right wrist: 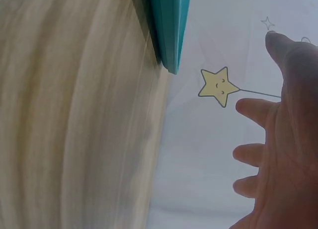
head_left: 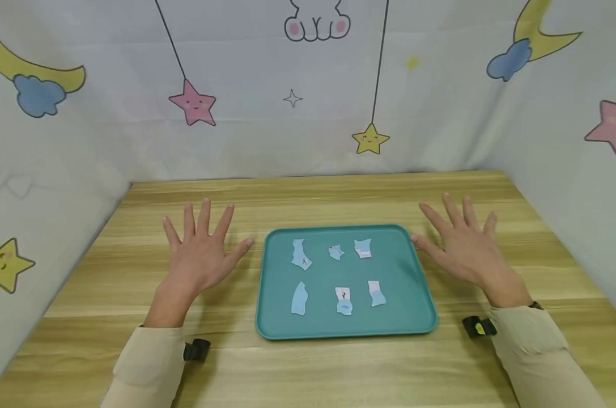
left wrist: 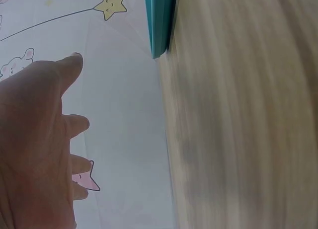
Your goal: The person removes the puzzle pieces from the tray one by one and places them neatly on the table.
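Several torn pieces of light-blue and white paper lie apart in two rows on a teal tray (head_left: 320, 328). The back row holds a long piece (head_left: 300, 254), a small scrap with a red mark (head_left: 335, 252) and a piece with a pale lower edge (head_left: 362, 247). In front are a curved blue piece (head_left: 300, 299), a piece with a dark figure (head_left: 344, 300) and a narrower one (head_left: 376, 293). My left hand (head_left: 198, 255) is spread left of the tray, holding nothing. To the tray's right, my right hand (head_left: 464, 249) is likewise spread, its thumb near the rim.
The tray stands on a wood-grain table (head_left: 338, 374). A white cloth (head_left: 256, 136) printed with stars, moons and clouds hangs behind the table and along both sides. Each wrist carries a small black device, one beside the left cuff (head_left: 149, 360).
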Action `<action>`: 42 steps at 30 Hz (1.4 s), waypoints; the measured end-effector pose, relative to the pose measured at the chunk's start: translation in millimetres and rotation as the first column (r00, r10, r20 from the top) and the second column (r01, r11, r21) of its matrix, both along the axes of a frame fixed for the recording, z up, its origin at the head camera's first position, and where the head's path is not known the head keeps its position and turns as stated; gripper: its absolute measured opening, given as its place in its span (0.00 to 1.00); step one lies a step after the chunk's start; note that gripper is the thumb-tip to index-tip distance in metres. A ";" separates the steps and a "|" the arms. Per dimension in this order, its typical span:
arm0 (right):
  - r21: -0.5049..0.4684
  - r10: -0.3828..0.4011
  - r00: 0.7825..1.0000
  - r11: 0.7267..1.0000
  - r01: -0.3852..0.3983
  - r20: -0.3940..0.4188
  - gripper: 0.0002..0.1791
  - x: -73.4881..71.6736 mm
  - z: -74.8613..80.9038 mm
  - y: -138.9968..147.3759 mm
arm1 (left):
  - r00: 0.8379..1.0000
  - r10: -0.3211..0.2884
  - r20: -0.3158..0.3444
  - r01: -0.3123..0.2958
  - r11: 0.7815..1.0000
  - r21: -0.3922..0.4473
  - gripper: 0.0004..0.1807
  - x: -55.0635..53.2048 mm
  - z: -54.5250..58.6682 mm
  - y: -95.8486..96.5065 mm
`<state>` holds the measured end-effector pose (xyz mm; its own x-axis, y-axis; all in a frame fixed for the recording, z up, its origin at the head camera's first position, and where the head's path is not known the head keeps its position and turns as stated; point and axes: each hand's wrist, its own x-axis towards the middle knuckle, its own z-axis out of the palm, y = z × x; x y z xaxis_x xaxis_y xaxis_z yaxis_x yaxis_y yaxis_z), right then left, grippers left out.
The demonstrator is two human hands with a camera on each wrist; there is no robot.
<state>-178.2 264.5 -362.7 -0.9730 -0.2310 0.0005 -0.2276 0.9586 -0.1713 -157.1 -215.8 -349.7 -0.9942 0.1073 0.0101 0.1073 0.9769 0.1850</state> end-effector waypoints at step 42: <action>-0.555 0.486 0.814 0.792 -0.256 0.318 0.23 12.2 -19.9 -45.8 | 0.886 -0.286 0.364 0.119 0.901 0.417 0.12 8.1 -16.1 21.3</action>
<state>-166.0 218.7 -382.6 -0.7329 -0.6559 -0.1808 -0.3417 0.5846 -0.7359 -149.1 -194.5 -365.8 -0.8729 0.3776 -0.3088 0.1288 0.7890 0.6008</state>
